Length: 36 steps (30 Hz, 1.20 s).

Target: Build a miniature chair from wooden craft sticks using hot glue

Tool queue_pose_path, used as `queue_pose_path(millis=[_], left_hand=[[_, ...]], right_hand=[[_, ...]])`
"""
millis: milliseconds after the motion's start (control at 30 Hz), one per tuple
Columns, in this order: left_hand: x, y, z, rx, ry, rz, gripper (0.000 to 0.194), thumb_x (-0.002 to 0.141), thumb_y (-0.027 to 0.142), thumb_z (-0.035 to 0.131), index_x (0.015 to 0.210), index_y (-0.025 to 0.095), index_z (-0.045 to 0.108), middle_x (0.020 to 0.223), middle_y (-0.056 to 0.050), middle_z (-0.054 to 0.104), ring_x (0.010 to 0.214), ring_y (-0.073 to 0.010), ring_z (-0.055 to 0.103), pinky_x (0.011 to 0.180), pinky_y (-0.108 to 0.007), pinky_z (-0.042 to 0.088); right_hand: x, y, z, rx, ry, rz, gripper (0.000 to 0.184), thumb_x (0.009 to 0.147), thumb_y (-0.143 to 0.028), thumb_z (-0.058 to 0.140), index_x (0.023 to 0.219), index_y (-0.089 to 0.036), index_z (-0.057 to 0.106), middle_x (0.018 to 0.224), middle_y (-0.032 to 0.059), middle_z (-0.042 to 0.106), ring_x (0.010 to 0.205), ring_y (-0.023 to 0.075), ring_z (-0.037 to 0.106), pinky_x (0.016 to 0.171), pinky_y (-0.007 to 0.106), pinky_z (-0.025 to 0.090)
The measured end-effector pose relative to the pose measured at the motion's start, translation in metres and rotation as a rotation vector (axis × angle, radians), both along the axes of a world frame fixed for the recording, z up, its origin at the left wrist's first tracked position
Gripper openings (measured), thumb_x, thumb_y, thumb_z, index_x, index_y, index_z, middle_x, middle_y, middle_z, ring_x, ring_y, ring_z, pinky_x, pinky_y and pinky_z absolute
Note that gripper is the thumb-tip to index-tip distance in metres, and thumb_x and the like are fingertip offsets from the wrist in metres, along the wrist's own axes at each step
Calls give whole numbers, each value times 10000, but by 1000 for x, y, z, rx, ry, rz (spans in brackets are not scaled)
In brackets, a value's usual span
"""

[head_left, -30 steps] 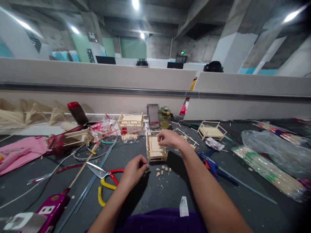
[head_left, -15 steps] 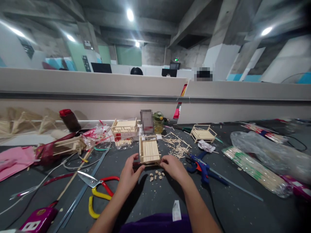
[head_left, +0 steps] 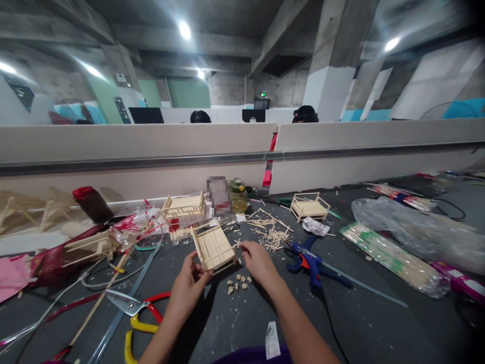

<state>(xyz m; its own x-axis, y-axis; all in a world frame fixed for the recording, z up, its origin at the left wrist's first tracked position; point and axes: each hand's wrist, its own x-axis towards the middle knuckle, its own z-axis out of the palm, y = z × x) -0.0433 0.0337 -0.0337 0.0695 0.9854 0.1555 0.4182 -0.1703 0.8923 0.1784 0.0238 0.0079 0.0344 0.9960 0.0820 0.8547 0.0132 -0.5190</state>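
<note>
My left hand (head_left: 191, 283) grips the near left corner of a miniature bed (head_left: 215, 247) made of thin wooden sticks. The bed has a slatted top with low rails and sits turned at an angle, tilted slightly. Just off its right side, my right hand (head_left: 259, 263) is closed, thumb and fingers drawn together. Short wooden stick pieces (head_left: 237, 243) show right at its fingertips; whether they are pinched or lie behind is unclear. Several small wooden clusters (head_left: 238, 284) lie on the dark table between my hands.
Loose cut sticks (head_left: 273, 235) are scattered beyond my right hand. A blue glue gun (head_left: 312, 263) lies to the right, near a bagged stick bundle (head_left: 394, 258). Scissors (head_left: 140, 308) lie at left. Two more stick beds, one at left (head_left: 184, 207) and one at right (head_left: 309, 207), stand behind.
My left hand has turned the bed at an angle and shifted it left. My right hand has come away from the bed's near right corner. The camera view has swung slightly right.
</note>
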Motion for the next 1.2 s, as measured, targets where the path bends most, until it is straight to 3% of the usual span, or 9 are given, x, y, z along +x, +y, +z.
queue_pose_path(millis=[100, 300, 500, 633, 733, 867, 967, 1100, 1200], left_hand=[[3, -1, -1, -31, -11, -40, 652, 771, 440, 624, 1308, 172, 371, 733, 33, 599, 665, -183, 612, 604, -297, 499], [4, -2, -1, -2, -51, -1, 672, 754, 416, 635, 1324, 168, 379, 721, 37, 594, 651, -176, 603, 617, -299, 496], [6, -5, 3, 27, -49, 35, 634, 753, 376, 633, 1321, 184, 424, 744, 29, 620, 651, -169, 624, 628, -293, 489], [7, -6, 3, 25, -40, 31, 616, 765, 367, 622, 1320, 190, 423, 759, 27, 616, 676, -170, 626, 662, -301, 490], [6, -6, 4, 3, -17, 16, 647, 783, 361, 610, 1356, 183, 370, 800, 17, 604, 702, -173, 615, 690, -316, 491], [5, -10, 12, 43, 40, 61, 734, 752, 365, 664, 1384, 186, 337, 967, -24, 571, 718, -164, 576, 729, -344, 497], [7, -13, 20, 146, 62, 112, 754, 689, 364, 735, 1350, 211, 405, 1075, -54, 497, 790, -180, 559, 750, -365, 515], [9, -15, 25, 240, 51, 87, 813, 651, 362, 783, 1364, 246, 409, 1241, -107, 394, 1030, -258, 529, 760, -376, 534], [9, -14, 25, 309, 58, 71, 873, 656, 370, 796, 1409, 277, 363, 1366, -130, 307, 1225, -320, 438, 884, -432, 511]], right_hand=[[3, 19, 2, -9, -90, -95, 289, 934, -165, 461, 1110, -205, 686, 1112, 110, 694, 1047, 225, 640, 843, 279, 443], [-5, 42, -7, -37, -170, -110, 237, 894, -129, 528, 1065, -168, 687, 1097, 146, 655, 1050, 247, 621, 818, 300, 449], [-8, 39, -12, -33, -180, -106, 223, 885, -107, 509, 1030, -133, 676, 1074, 169, 656, 1020, 261, 628, 814, 314, 445], [2, 32, -3, -1, -125, -130, 243, 876, -104, 468, 975, -118, 689, 1007, 172, 688, 961, 249, 645, 794, 299, 437], [16, 20, 6, 40, -59, -133, 270, 861, -112, 451, 994, -140, 684, 951, 114, 712, 878, 208, 652, 747, 267, 439], [25, -2, 14, 136, 360, 46, 274, 867, -210, 480, 1024, -145, 694, 860, 49, 720, 757, 170, 643, 672, 238, 457], [14, -14, 15, 119, 642, 284, 274, 863, -259, 528, 1041, -167, 716, 932, 44, 739, 857, 185, 663, 759, 267, 486], [-12, -20, 11, 176, 534, 357, 218, 864, -169, 541, 979, -190, 725, 1006, 57, 731, 954, 179, 653, 875, 281, 464], [-26, -16, 4, 243, 432, 366, 247, 875, -87, 508, 969, -191, 711, 1008, 60, 718, 959, 172, 640, 875, 267, 455]])
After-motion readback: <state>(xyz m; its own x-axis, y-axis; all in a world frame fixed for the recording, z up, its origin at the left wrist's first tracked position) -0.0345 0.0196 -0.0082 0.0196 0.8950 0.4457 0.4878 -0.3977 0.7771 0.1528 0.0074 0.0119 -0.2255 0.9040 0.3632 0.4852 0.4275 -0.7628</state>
